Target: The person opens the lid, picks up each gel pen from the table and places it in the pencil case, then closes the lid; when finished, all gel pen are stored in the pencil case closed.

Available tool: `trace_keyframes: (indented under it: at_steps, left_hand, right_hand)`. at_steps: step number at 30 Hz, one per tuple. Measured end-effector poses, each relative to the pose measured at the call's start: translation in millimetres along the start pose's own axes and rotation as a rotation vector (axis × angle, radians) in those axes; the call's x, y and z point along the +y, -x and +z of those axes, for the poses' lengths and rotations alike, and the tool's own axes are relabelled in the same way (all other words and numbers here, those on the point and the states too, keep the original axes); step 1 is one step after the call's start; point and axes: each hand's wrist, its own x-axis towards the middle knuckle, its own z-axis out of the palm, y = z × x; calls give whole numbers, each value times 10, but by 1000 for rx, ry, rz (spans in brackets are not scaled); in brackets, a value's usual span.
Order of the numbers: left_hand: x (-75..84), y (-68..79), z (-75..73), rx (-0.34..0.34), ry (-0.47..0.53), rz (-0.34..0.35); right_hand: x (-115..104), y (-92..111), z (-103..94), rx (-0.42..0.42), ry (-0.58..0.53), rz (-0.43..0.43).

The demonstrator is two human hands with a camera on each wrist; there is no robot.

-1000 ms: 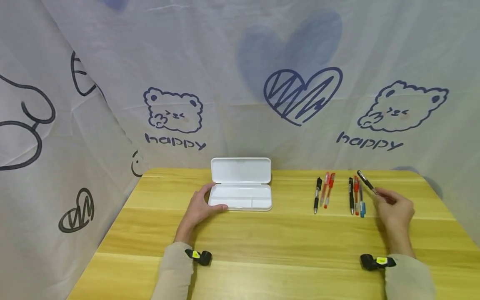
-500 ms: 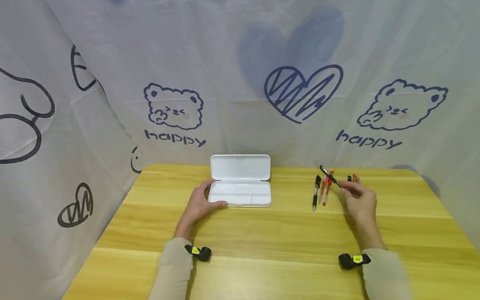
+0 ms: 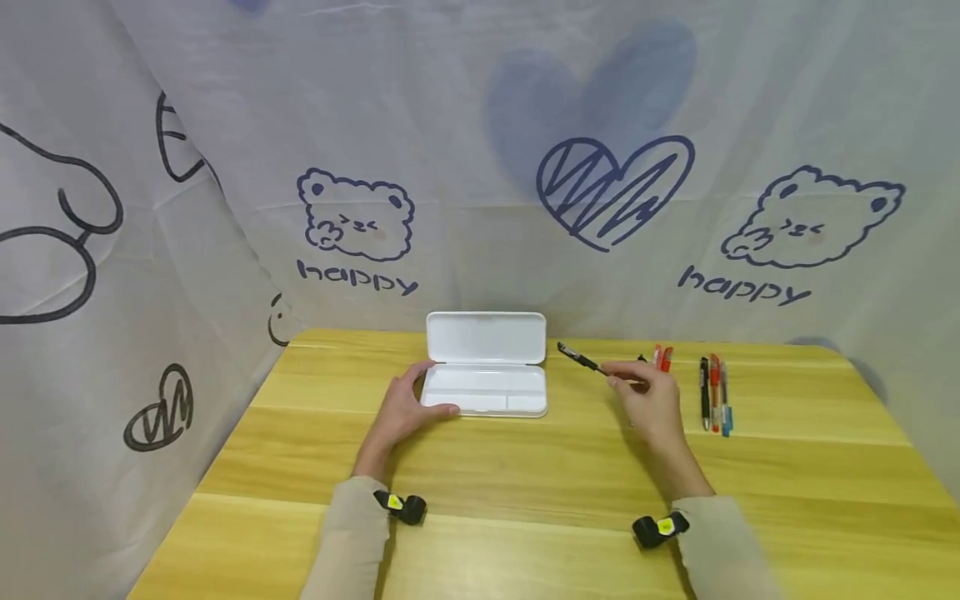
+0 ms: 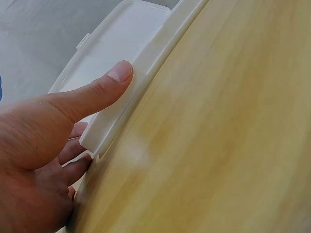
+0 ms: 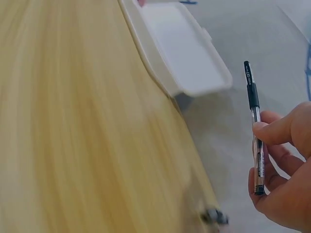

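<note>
A white pencil case (image 3: 483,379) stands with its lid raised near the table's back edge, and its compartments look bare. My left hand (image 3: 397,410) holds the case at its left end, thumb along the front wall and fingers round the corner, as the left wrist view also shows. In my right hand (image 3: 651,406), thumb and fingers pinch a black gel pen (image 3: 579,358) above the table, right of the case. The right wrist view shows the pen's capped end (image 5: 249,77) pointing away from the palm.
Two red pens (image 3: 667,358) and a black pen lie partly hidden behind my right hand. Further right are a black pen (image 3: 704,393), a red pen (image 3: 715,387) and a blue-tipped pen (image 3: 726,412). A printed cloth (image 3: 480,250) hangs behind the wooden table (image 3: 525,483).
My right hand has carried the black gel pen leftward from the right group of pens, past the middle group, towards the case. The left hand has stayed on the case.
</note>
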Motion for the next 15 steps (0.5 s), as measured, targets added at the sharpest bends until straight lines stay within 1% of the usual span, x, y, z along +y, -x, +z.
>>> trace_keyframes:
  at_steps: [3, 8, 11, 15]
  left_hand:
    - [5, 2, 15, -1, 12, 0]
    - [13, 15, 25, 5, 29, -6]
    - [9, 10, 25, 5, 22, -4]
    - [1, 1, 17, 11, -1, -2]
  right_hand:
    - [-59, -29, 175, -12, -24, -20]
    - [-129, -104, 495, -52, -46, 15]
    - [-149, -136, 685, -74, -49, 27]
    - [-191, -158, 912, -94, -47, 21]
